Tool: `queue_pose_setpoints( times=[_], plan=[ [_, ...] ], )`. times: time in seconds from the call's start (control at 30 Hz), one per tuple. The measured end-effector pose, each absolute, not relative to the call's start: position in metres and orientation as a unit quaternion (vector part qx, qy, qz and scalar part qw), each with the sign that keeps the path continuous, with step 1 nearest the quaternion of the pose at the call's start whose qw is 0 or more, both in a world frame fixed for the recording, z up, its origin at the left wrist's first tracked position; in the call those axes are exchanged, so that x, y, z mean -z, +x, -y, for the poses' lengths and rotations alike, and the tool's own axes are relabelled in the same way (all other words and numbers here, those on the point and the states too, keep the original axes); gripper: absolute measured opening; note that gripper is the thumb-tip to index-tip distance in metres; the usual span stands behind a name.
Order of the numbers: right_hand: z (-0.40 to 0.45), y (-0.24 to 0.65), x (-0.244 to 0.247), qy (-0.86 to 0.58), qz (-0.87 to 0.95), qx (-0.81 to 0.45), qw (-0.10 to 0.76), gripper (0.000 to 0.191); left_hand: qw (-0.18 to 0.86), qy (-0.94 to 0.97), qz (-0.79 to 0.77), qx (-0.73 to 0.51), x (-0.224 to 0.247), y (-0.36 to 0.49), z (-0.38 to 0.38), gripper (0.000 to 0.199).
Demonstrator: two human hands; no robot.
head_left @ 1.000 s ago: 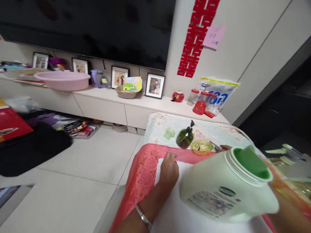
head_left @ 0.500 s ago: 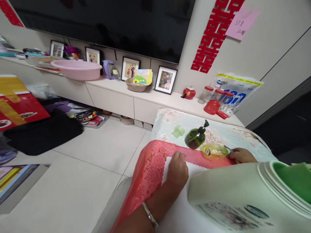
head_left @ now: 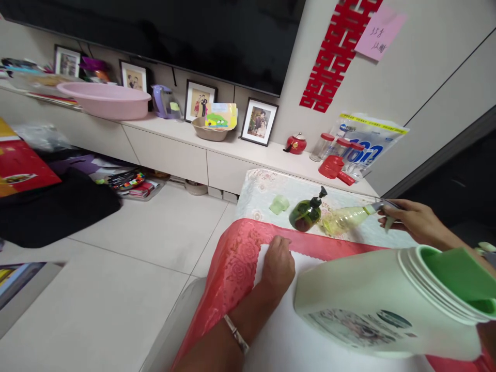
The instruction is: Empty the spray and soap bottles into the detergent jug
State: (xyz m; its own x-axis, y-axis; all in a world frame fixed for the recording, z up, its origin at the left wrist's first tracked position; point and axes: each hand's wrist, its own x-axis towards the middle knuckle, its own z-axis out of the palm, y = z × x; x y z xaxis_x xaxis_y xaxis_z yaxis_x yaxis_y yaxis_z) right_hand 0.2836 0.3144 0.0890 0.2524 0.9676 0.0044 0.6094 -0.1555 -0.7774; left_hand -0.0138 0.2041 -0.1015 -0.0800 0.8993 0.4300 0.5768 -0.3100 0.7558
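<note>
Right grip (head_left: 416, 219) clamped on spray head (head_left: 378, 206) of bottle (head_left: 344, 220); bottle tilted, body extending towards left grip (head_left: 278, 264), itself curled together on sheet (head_left: 304, 262). Bottle probably light, smooth, slightly flexible; neck (head_left: 369, 210) likely surest hold.

My left hand (head_left: 278, 266) hides some fingertips; the jug (head_left: 356, 299) covers part of my right forearm (head_left: 451, 237); the far television's (head_left: 186, 39) top is cropped.

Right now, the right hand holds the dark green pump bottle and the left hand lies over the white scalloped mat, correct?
No: the head view shows the right hand holding the translucent yellow plastic spray bottle; the left hand is as stated.
</note>
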Motion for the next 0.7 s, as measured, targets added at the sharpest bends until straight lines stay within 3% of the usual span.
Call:
queue_pose_setpoints(
  times=[0.33,0.7],
  plan=[
    [-0.330,0.212,-0.096,-0.699,0.627,-0.232,0.254,0.035,0.161,0.648,-0.567,-0.483,0.104,-0.012,-0.203,0.033],
    [-0.344,0.228,-0.099,-0.656,0.656,-0.244,0.282,0.050,0.142,0.655,-0.565,-0.481,0.103,-0.013,-0.203,0.036]
  ],
)
